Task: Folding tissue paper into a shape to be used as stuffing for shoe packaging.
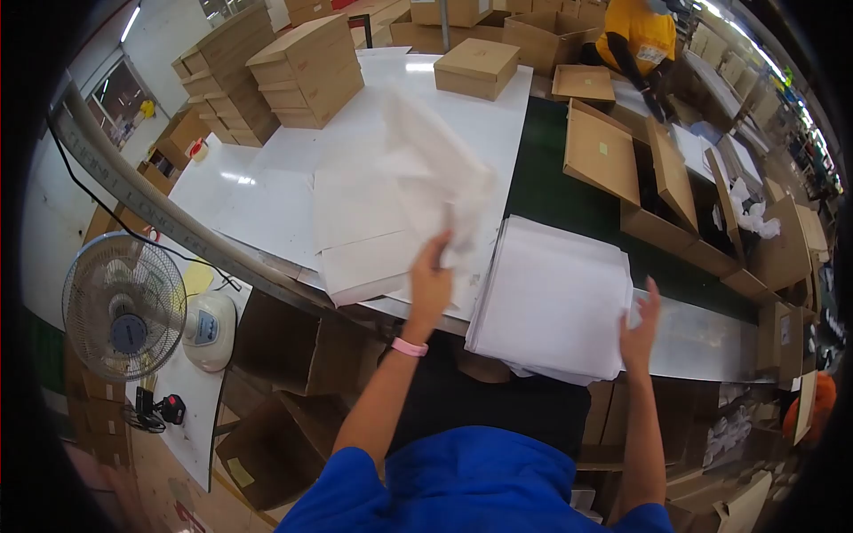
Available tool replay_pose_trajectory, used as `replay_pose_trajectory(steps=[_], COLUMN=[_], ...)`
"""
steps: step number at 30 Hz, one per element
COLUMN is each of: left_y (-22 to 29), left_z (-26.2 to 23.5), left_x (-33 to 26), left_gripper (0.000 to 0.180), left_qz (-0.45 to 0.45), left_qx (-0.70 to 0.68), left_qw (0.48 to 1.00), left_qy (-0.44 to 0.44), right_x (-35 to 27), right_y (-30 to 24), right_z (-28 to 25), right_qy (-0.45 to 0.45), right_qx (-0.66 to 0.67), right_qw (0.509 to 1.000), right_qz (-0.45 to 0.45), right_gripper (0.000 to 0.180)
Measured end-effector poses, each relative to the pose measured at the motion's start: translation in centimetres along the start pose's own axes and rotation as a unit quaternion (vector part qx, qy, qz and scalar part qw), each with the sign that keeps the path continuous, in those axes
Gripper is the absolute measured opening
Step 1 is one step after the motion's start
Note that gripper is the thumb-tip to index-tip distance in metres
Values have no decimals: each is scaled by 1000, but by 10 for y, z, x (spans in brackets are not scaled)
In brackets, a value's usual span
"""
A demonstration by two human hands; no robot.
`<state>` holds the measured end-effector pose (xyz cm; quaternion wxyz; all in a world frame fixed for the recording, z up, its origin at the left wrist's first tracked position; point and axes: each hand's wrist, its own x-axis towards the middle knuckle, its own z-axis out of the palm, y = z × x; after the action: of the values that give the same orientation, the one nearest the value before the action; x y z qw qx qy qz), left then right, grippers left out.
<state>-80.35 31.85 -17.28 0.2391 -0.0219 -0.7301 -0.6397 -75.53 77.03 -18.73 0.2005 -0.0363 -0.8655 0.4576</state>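
Observation:
My left hand (432, 282), with a pink band at the wrist, grips a thin sheet of white paper (440, 151). That sheet is lifted, curled and blurred by motion. Under it, more white paper (360, 258) lies on the white tabletop. A thick stack of white paper sheets (553, 298) sits in front of me, its edges slightly uneven. At the right edge of this stack is my right hand (641, 327), fingers apart and nothing held; whether it touches the sheets I cannot tell.
Brown cardboard boxes (306, 71) are piled at the far left of the table (267, 195); another closed box (477, 68) stands farther back. Open boxes (604, 160) line a green conveyor belt (551, 160). A fan (124, 306) stands left. A co-worker in yellow (635, 40) works beyond.

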Motion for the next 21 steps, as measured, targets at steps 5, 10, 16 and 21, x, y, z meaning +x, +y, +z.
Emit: replay_pose_trajectory(steps=[5,10,16,21], left_y=[84,116,88,84], left_z=[77,77,80,68], left_x=[-42,-68,-120,-123], left_gripper=[57,35,79,75], left_qz=[0,76,-172,-299], left_qx=[-27,38,-187,-353], left_qw=[954,979,963,877], left_qy=[-300,-186,-90,-132], right_x=[-21,-36,-92,-89], right_y=[-114,-135,-149,-161], right_z=[62,89,103,76], right_qy=[-148,-66,-56,-188], right_qx=[19,91,160,195], right_qw=[979,990,985,961], right_qz=[-141,-83,-41,-61], right_gripper=[120,62,36,44])
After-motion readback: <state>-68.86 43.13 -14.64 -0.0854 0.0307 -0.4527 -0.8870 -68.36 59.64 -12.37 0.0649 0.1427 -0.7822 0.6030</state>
